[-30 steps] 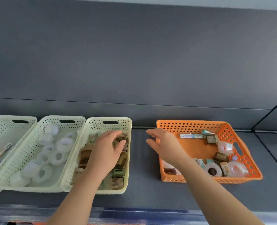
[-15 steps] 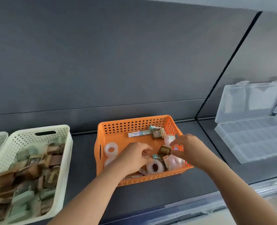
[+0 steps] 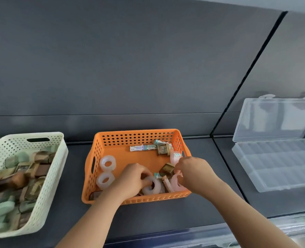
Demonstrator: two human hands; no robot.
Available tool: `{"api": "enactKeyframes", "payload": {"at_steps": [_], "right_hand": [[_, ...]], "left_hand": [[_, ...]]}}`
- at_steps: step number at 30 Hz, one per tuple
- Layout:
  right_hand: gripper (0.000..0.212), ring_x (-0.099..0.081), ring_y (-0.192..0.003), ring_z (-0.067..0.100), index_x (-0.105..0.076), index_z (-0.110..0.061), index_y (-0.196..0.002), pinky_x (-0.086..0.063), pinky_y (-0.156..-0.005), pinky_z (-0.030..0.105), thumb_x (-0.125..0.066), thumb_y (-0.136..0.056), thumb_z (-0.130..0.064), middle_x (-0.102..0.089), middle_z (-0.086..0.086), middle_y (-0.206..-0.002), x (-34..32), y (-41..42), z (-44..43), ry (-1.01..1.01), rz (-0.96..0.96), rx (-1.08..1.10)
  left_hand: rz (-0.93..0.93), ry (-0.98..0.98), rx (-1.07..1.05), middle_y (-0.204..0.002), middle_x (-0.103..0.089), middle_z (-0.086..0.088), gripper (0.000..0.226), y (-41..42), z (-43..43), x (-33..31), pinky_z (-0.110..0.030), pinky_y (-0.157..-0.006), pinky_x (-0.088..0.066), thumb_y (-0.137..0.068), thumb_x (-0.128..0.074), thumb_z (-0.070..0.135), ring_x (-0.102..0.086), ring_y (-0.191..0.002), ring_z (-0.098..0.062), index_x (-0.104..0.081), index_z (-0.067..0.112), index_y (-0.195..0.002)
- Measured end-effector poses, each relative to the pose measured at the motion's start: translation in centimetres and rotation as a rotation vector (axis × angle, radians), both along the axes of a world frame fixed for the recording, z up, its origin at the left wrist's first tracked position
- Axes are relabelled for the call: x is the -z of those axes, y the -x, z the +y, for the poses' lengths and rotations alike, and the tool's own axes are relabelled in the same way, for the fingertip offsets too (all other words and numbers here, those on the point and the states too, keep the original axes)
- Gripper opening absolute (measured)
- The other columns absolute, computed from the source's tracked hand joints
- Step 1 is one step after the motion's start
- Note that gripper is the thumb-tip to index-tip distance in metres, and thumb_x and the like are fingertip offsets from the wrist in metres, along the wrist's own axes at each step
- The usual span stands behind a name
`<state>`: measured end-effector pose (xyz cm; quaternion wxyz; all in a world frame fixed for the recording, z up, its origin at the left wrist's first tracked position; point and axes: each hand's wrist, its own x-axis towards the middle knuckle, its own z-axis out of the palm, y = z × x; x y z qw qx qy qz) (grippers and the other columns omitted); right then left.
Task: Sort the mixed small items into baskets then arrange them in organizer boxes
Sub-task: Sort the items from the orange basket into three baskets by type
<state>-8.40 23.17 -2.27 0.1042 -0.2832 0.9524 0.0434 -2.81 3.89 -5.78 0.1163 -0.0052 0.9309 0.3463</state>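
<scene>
The orange basket (image 3: 137, 138) is dotted with rows of round holes, as is the cream basket (image 3: 10, 145), which holds brown and pale green pieces (image 3: 39, 169). The tape rolls (image 3: 108, 163) are milky white; a pinkish roll (image 3: 175, 156) carries teal dots. The organizer box (image 3: 276, 169) is clear, the shelf (image 3: 73, 203) dark grey.

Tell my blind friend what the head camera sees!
The left hand grips a white tape roll and the right hand a pinkish tape roll inside an orange perforated plastic basket. A cream basket sits left, a clear organizer box right.

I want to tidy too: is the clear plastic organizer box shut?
No, the clear plastic organizer box lies open, its lid raised against the grey wall.
</scene>
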Motion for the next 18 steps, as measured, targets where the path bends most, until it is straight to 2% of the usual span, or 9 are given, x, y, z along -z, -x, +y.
{"api": "enactKeyframes", "payload": {"at_steps": [3,6,11,15,18], "right_hand": [[0.025,-0.063,-0.088,0.019,-0.066,-0.027,-0.105,-0.05,-0.069,0.027,-0.05,-0.087,-0.019,-0.065,-0.007,-0.105,-0.2,0.4,0.0,0.076,0.042,-0.003],[0.022,-0.063,-0.086,0.014,-0.068,-0.026,-0.105,-0.052,-0.073,0.028,-0.054,-0.089,-0.023,-0.066,-0.009,-0.104,-0.7,0.7,-0.5,0.288,0.01,0.018],[0.015,-0.062,-0.077,0.007,-0.073,-0.019,-0.096,-0.054,-0.07,0.029,-0.061,-0.087,-0.017,-0.069,-0.007,-0.089,-1.1,0.7,-4.2,0.635,-0.034,-0.067],[0.015,-0.062,-0.075,0.001,-0.074,-0.019,-0.097,-0.054,-0.07,0.02,-0.064,-0.086,-0.014,-0.069,-0.01,-0.088,-0.8,-0.2,-9.0,0.776,-0.107,-0.109],[0.013,-0.062,-0.075,0.001,-0.074,-0.018,-0.093,-0.05,-0.068,0.015,-0.063,-0.088,-0.012,-0.068,-0.01,-0.085,-1.0,-1.8,-13.3,0.837,-0.166,-0.161]], "left_hand": [[0.068,-0.01,-0.102,-0.108,-0.065,0.018,0.02,-0.8,-0.9,-0.4,-0.012,-0.076,-0.042,-0.09,-0.061,0.028,-0.055,-0.095,0.002,-0.068,0.027,-0.11],[0.122,-0.025,-0.207,-0.099,-0.061,0.021,0.021,-2.2,-2.0,-1.1,-0.01,-0.072,-0.039,-0.091,-0.06,0.026,-0.055,-0.091,0.003,-0.066,0.028,-0.111],[0.254,-0.053,-0.407,-0.096,-0.066,0.018,0.016,-5.6,-5.3,-2.8,-0.009,-0.068,-0.042,-0.091,-0.06,0.028,-0.058,-0.086,0.004,-0.068,0.031,-0.105],[0.347,-0.088,-0.573,-0.082,-0.067,0.018,0.013,-8.9,-8.8,-3.6,-0.008,-0.063,-0.041,-0.091,-0.06,0.021,-0.06,-0.077,0.005,-0.069,0.03,-0.094],[0.385,-0.042,-0.697,-0.085,-0.065,0.019,0.015,-11.6,-12.4,-3.8,-0.004,-0.064,-0.037,-0.093,-0.057,0.02,-0.058,-0.079,0.005,-0.069,0.027,-0.099]]}}
